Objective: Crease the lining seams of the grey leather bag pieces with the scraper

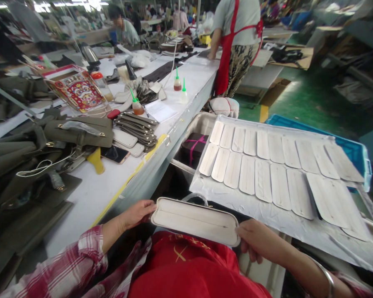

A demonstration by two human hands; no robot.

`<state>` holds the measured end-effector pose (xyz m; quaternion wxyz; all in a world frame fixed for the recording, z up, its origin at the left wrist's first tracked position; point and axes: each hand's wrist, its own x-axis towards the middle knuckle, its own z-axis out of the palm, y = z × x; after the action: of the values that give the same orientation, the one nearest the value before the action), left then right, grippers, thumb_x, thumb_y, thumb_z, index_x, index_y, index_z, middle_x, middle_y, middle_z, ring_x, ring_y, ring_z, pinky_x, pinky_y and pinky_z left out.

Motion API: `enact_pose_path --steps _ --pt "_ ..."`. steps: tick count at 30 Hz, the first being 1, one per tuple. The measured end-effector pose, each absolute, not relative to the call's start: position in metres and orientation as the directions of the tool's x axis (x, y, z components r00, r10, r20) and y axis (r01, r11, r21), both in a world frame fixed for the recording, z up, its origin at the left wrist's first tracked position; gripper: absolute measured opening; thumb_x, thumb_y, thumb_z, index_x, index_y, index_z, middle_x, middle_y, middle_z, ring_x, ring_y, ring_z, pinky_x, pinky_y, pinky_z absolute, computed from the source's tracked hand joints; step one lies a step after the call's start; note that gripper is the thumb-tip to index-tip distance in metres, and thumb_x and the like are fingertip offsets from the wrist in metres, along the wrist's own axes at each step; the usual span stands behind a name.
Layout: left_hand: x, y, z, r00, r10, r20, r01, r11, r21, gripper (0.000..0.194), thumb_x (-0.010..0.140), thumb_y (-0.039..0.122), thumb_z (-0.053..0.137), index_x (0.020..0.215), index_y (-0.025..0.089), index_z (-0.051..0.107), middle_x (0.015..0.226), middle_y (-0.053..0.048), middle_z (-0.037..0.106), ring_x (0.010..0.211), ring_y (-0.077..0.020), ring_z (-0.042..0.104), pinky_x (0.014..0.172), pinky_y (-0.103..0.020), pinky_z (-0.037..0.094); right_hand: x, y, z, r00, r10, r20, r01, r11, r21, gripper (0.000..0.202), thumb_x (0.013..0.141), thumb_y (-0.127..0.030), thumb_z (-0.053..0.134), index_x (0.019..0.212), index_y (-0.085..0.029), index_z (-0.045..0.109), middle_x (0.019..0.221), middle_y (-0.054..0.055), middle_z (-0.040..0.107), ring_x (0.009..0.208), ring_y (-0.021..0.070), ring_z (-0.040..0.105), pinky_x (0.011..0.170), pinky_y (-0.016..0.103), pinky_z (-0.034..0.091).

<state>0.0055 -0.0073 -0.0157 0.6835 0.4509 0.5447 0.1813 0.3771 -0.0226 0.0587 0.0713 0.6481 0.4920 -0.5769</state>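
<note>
A long off-white panel with rounded corners, a dark edge and a thin line along its middle spans the space above my red apron. My left hand pinches its left end between thumb and fingers. At the other end, my right hand grips the right edge, its lower fingers curled. The panel tilts slightly down to the right, pale face toward me. Just beyond it, a curved strap or handle shows partly. Similar white panels lie in two rows on a covered board to my right.
The white worktable on my left carries olive bags, stacked dark strips, a phone, a yellow scraper and green-tipped bottles. A blue crate is under the board's far side. A co-worker stands at the table's far end.
</note>
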Motion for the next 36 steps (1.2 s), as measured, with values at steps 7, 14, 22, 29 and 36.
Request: enact_pose_path --steps 7,14,22,29,36 --pt "0.002 0.004 -0.006 0.334 0.741 -0.583 0.357 0.473 0.806 0.036 0.069 0.048 0.062 0.065 0.015 0.048 0.056 0.006 0.041 0.052 -0.0086 0.036 0.050 -0.020 0.030 0.378 -0.020 0.054 -0.168 0.535 -0.828 0.728 -0.499 -0.470 0.030 0.080 -0.021 0.035 0.053 -0.016 0.048 0.051 0.004 0.060 0.034 0.0102 0.052 0.029 0.016 0.037" --pt "0.009 0.002 0.016 0.371 0.748 -0.550 0.541 0.308 0.783 0.039 0.076 0.053 0.050 0.075 0.015 0.055 0.067 0.002 0.053 0.066 -0.0153 0.048 0.061 -0.024 0.036 0.377 -0.027 0.068 -0.165 0.568 -0.806 0.687 -0.520 -0.507 0.029 0.075 -0.018 0.038 0.049 -0.014 0.051 0.047 0.002 0.059 0.031 0.0096 0.050 0.030 0.017 0.040" --pt "0.061 -0.013 0.039 0.557 0.824 -0.099 0.733 -0.433 0.525 0.030 0.084 0.040 0.042 0.065 0.018 0.050 0.065 0.001 0.055 0.062 -0.0150 0.052 0.061 -0.025 0.038 0.379 -0.031 0.065 -0.118 0.579 -0.807 0.652 -0.567 -0.503 0.034 0.076 -0.016 0.037 0.045 -0.014 0.053 0.041 0.001 0.056 0.031 0.0089 0.048 0.033 0.017 0.041" --pt "0.170 -0.028 0.029 0.888 0.450 0.097 0.354 -0.801 0.483 0.053 0.078 0.030 0.056 0.127 0.014 0.043 0.132 -0.012 0.046 0.113 -0.0240 0.049 0.095 -0.033 0.040 0.373 -0.025 0.076 -0.119 0.565 -0.816 0.723 -0.515 -0.461 0.029 0.074 -0.013 0.040 0.046 -0.015 0.047 0.039 -0.002 0.049 0.030 0.0086 0.045 0.032 0.018 0.038" --pt "0.180 -0.027 0.016 0.918 0.385 -0.093 0.389 -0.834 0.392 0.052 0.073 0.031 0.059 0.120 0.011 0.052 0.135 -0.014 0.043 0.094 -0.0273 0.056 0.082 -0.037 0.046 0.379 -0.019 0.069 -0.166 0.658 -0.735 0.840 -0.296 -0.455 0.022 0.071 -0.012 0.048 0.049 -0.015 0.051 0.048 0.002 0.054 0.041 0.0089 0.048 0.040 0.018 0.033"
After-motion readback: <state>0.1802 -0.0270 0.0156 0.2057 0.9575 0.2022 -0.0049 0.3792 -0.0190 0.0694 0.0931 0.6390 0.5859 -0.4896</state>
